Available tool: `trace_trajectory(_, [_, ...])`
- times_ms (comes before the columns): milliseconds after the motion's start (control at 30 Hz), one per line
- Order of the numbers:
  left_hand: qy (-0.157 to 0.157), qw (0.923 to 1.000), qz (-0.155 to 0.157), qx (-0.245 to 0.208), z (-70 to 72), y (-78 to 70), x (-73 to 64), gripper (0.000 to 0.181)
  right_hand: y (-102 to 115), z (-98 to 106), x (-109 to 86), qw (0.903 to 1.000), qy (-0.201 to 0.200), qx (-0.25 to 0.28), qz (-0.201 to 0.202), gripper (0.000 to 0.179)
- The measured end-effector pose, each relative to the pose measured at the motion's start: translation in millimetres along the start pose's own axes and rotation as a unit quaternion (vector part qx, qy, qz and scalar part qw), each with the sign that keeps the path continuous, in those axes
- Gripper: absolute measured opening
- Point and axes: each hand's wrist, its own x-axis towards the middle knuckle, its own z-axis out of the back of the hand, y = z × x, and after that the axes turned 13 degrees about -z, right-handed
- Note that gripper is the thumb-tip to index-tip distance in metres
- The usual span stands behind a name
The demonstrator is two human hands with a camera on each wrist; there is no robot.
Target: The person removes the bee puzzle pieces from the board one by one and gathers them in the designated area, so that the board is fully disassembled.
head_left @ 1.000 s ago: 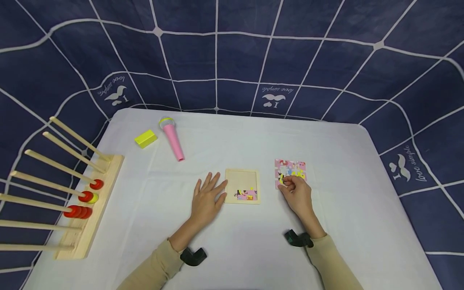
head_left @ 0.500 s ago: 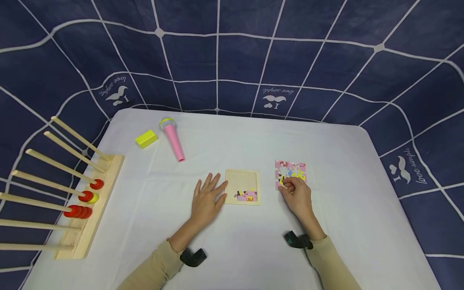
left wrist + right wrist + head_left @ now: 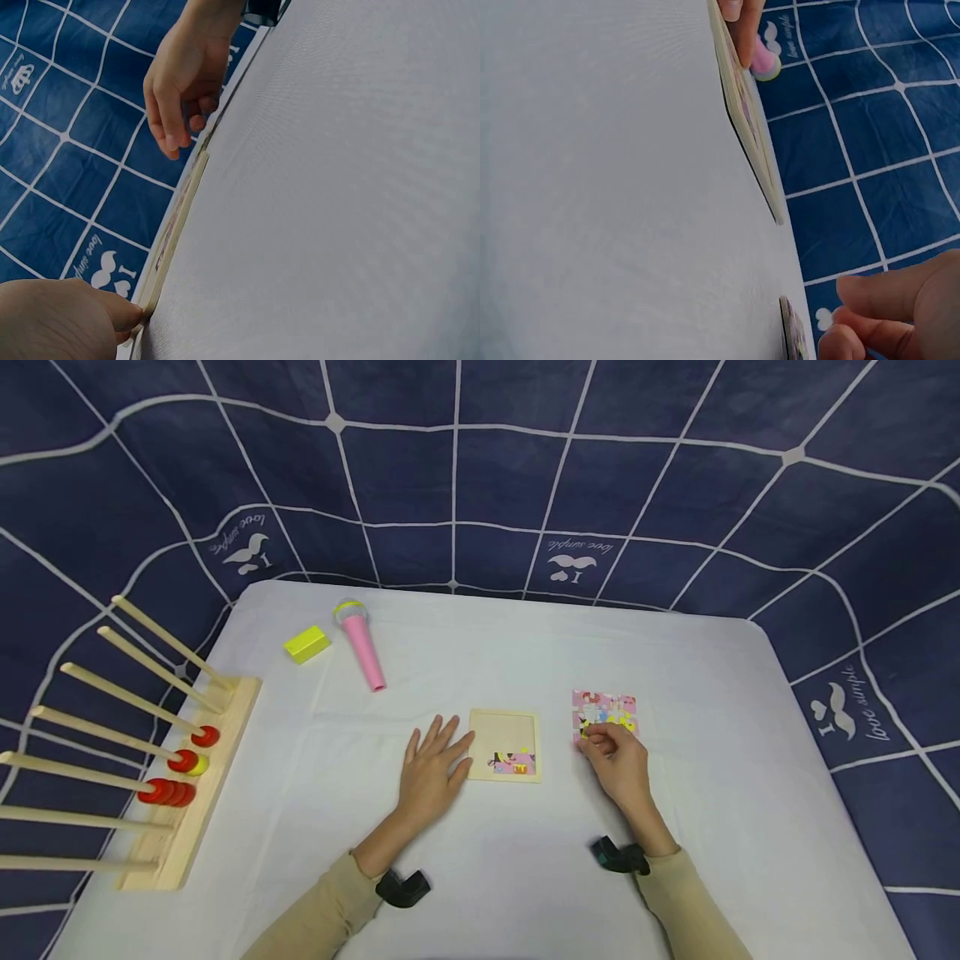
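Note:
In the head view, a small square wooden puzzle tray (image 3: 505, 727) lies mid-table, with a few pink printed puzzle pieces (image 3: 516, 765) at its lower right. My left hand (image 3: 429, 781) lies palm down, fingers spread, its thumb and index finger touching the tray's left edge. To the right, a pink and yellow patch of puzzle pieces (image 3: 606, 702) lies flat on the cloth. My right hand (image 3: 621, 766) is over its lower edge, covering part. Its thumb (image 3: 870, 296) and bent fingers (image 3: 844, 341) stand apart in the right wrist view, with no piece visible between them.
A wooden peg rack (image 3: 217, 777) with red and yellow discs runs along the table's left side, its long rods leaning outward. Farther back lie a yellow block (image 3: 307, 645) and a pink toy microphone (image 3: 363, 647). Dark blue gridded cloth (image 3: 502, 477) hangs behind the white table.
The head view has shifted slightly. Both hands stay almost in place, the left at the tray and the right over the loose pieces; those in the tray look unchanged.

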Motion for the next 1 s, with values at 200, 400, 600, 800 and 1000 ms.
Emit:
trace_trajectory(200, [0.003, 1.0000, 0.000, -0.001, 0.4, 0.2, 1.1, 0.039, 18.3, -6.8, -5.7, 0.9985, 0.051, 0.016, -0.001, 0.013])
trace_trajectory(400, [0.000, 1.0000, 0.000, -0.003, 0.4, -0.1, 1.6, 0.039, 41.8, -21.5, -13.6, 0.9910, 0.123, 0.023, 0.047, 0.016])
trace_trajectory(600, [0.003, 1.0000, 0.003, -0.004, 1.1, -1.0, 1.3, 0.039, 55.2, -34.7, -19.5, 0.9831, 0.166, 0.040, 0.065, 0.019])
trace_trajectory(800, [0.007, 1.0000, 0.004, -0.002, 1.0, -0.6, 0.5, 0.039, 56.3, -42.3, -23.6, 0.9800, 0.182, 0.042, 0.068, 0.022])
trace_trajectory(1000, [0.003, 1.0000, -0.001, 0.002, 0.5, 1.0, 0.2, 0.038, 54.5, -47.5, -25.4, 0.9773, 0.202, 0.023, 0.061, 0.027])
